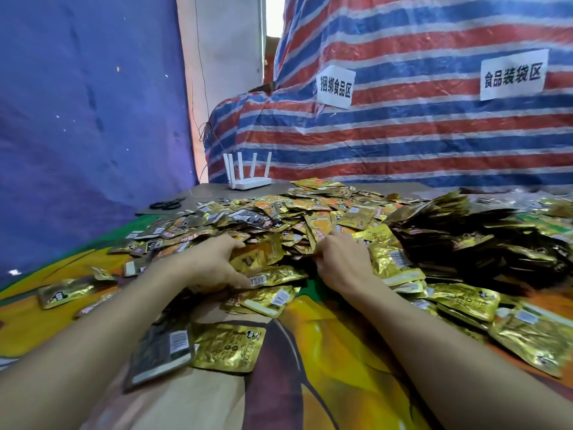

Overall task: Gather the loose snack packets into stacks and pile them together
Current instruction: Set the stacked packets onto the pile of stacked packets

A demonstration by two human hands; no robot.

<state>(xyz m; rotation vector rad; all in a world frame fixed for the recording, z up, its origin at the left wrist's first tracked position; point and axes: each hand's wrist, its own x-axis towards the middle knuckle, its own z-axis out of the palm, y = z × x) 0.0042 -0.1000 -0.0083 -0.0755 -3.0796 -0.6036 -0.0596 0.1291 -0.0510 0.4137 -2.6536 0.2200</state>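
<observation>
A big heap of loose gold and orange snack packets (310, 212) covers the middle of the table. My left hand (210, 262) grips a bunch of gold packets (263, 259) at the heap's near edge, thumb below, fingers over the top. Just to the right, my right hand (338, 259) reaches into the heap, its fingers curled onto packets there. A darker mass of stacked packets (465, 240) lies to the right. Single packets (229, 347) lie flat near me.
A white router (249, 181) with several antennas stands at the back of the table, with black scissors (166, 205) to its left. A striped tarp (403, 119) with paper labels hangs behind. The table carries a printed colourful cloth (325, 352).
</observation>
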